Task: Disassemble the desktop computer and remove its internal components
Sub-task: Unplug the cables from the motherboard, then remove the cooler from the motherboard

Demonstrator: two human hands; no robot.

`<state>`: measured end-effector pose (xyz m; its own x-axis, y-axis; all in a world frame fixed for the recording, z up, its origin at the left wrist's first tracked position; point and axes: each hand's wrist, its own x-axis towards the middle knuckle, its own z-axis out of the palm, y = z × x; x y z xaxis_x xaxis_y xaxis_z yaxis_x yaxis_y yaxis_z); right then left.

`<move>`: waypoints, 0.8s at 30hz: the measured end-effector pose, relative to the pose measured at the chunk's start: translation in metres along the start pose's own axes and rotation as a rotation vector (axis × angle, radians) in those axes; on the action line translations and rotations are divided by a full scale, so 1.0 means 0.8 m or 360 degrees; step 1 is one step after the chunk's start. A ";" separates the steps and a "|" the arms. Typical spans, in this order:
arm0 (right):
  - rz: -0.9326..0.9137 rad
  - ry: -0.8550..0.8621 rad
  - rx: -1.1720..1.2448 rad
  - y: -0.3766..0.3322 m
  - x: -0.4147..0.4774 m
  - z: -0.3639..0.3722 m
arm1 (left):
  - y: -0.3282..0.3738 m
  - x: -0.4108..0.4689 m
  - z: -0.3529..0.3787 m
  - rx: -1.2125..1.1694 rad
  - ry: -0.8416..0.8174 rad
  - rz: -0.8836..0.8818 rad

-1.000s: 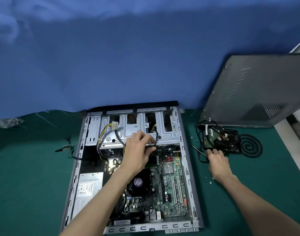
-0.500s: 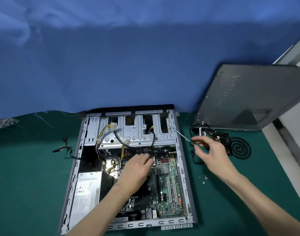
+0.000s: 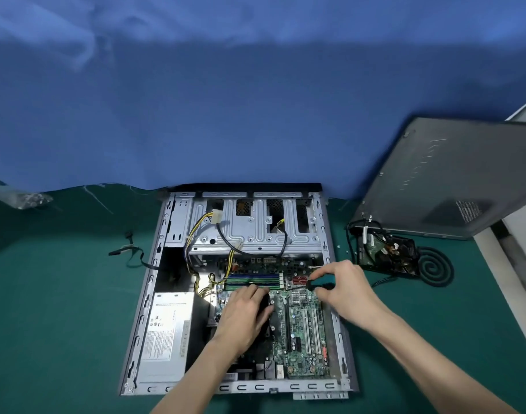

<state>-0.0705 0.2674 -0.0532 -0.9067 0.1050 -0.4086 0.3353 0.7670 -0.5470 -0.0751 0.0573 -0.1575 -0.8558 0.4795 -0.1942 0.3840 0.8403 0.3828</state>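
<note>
Fingers [image 3: 324, 269] of right hand [image 3: 349, 287] pinch screwdriver [image 3: 319, 284], crosswise, tip pointing left

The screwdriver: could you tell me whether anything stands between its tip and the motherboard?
Nothing visible does. The right hand holds the screwdriver with its tip low over the motherboard, just right of the left hand, which lies beside the tip, not under it.

CPU fan [image 3: 267, 321]: mostly under my left hand [image 3: 244, 312]. Side panel [image 3: 453, 180]: cut by right edge. Screwdriver [image 3: 318, 284] tip: too small.
</note>
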 end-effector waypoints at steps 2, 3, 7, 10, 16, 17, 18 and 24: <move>-0.0042 0.0027 -0.0110 -0.002 0.003 0.013 | 0.000 0.001 -0.001 -0.0022 -0.0015 0.0004; -0.0043 0.0036 -0.0150 -0.004 0.004 0.019 | -0.001 0.002 -0.002 -0.0025 -0.0025 0.0009; -0.0099 0.0055 -0.0240 -0.010 0.006 0.037 | -0.005 0.000 0.001 -0.0048 -0.0069 0.0014; -0.0114 0.0019 -0.0346 -0.012 0.007 0.047 | -0.005 -0.002 0.002 -0.0074 -0.0071 0.0008; -0.0110 0.0012 -0.0419 -0.008 0.011 0.058 | -0.002 -0.002 0.000 -0.0102 -0.0075 0.0001; -0.0109 0.0014 -0.0424 -0.008 0.011 0.059 | -0.002 -0.003 0.000 -0.0103 -0.0071 -0.0002; -0.0106 0.0014 -0.0427 -0.008 0.011 0.060 | -0.001 -0.004 0.000 -0.0103 -0.0071 -0.0006; -0.0128 -0.0002 -0.0511 -0.009 0.012 0.066 | -0.002 -0.003 -0.007 -0.0071 -0.0479 -0.0049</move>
<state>-0.0684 0.2293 -0.0915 -0.9266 0.0355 -0.3744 0.1647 0.9333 -0.3191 -0.0754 0.0529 -0.1527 -0.7229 0.5133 -0.4626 0.3384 0.8467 0.4106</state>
